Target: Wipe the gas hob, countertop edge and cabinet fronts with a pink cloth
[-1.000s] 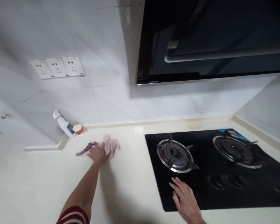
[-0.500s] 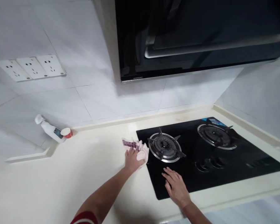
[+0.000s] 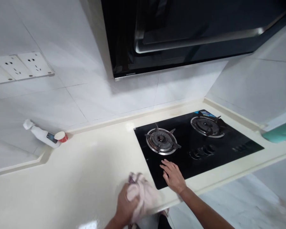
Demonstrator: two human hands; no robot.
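My left hand (image 3: 125,203) is closed around a bunched pale pink cloth (image 3: 143,194) with a darker purple part, at the front edge of the cream countertop (image 3: 90,171). Motion blurs the hand and cloth a little. My right hand (image 3: 173,176) rests with fingers spread on the front left part of the black glass gas stove (image 3: 181,165), holding nothing. Just beyond its fingertips is the left burner (image 3: 161,140); the right burner (image 3: 207,126) lies farther off.
A white spray bottle (image 3: 41,135) leans at the back left beside a red and white paper cup (image 3: 61,136). Wall sockets (image 3: 21,66) are above them. A black range hood (image 3: 181,35) overhangs the stove. Something green (image 3: 280,132) stands at the right edge.
My left hand has drawn the cloth from beside the left burner back to the counter's front edge. My right hand stays on the stove. The view has shifted right.
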